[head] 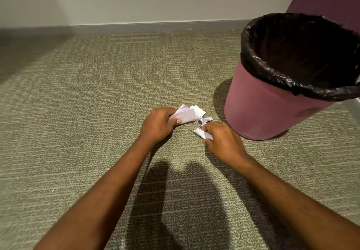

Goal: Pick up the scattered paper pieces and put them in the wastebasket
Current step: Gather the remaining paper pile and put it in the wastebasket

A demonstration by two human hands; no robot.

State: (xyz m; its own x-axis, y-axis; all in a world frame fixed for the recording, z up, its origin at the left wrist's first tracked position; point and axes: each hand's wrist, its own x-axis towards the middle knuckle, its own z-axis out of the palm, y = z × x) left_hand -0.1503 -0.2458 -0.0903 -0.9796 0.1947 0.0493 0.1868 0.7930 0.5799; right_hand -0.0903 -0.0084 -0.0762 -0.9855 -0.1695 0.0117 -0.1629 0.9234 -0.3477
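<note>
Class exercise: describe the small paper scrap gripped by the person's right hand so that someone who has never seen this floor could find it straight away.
Start at the pink wastebasket with the black liner, standing on the carpet. Just left of its base, the right hand pinches a small folded white paper scrap. Unlike the larger fanned paper bundle in the left hand, it is one tiny piece nearest the person.

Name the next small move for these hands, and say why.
Probably pinch up the last loose scrap with the right hand. Both hands already hold paper, the left hand a bunch, and that scrap lies on the carpet beside the wastebasket.
</note>
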